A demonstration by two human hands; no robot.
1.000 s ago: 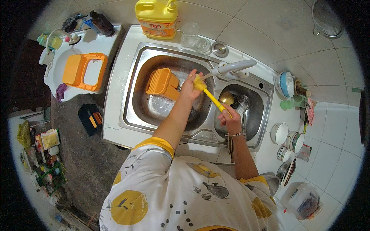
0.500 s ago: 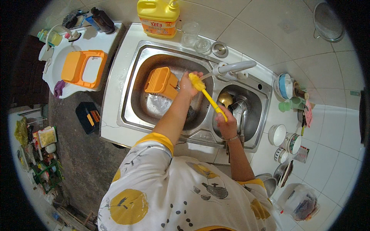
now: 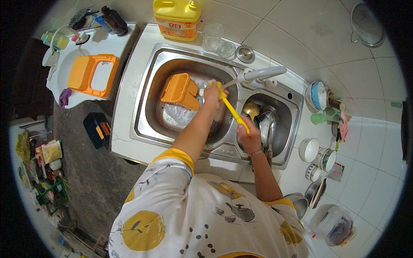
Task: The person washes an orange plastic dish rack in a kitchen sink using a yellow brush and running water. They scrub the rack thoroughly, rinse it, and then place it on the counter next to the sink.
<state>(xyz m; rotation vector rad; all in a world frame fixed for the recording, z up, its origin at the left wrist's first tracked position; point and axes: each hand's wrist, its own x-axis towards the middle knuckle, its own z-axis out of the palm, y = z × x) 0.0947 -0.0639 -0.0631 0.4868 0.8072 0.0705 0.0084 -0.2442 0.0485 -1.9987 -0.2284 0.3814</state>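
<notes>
A yellow long-handled brush (image 3: 232, 111) slants over the left basin of the steel sink (image 3: 148, 109). My left hand (image 3: 211, 95) is closed around its soft yellow head, so most of the head is hidden. Its handle end sits in the grip of my right hand (image 3: 250, 136), above the divider and the right basin. Just beyond my left fingers, the white and grey faucet (image 3: 261, 75) points at the brush head, with what looks like running water between them. An orange ribbed plastic container (image 3: 181, 91) lies tilted in the wet left basin, left of my left hand.
The right basin holds a gold-coloured round utensil (image 3: 251, 110) and other metal ware. A yellow detergent jug (image 3: 177, 19) and glass jars (image 3: 213, 36) line the back. Bowls (image 3: 309, 150) stand on the right counter. Across the left washbasin lies an orange frame (image 3: 105, 88).
My left hand, open under the brush head before, has closed around it. My right hand has shifted slightly left with the handle.
</notes>
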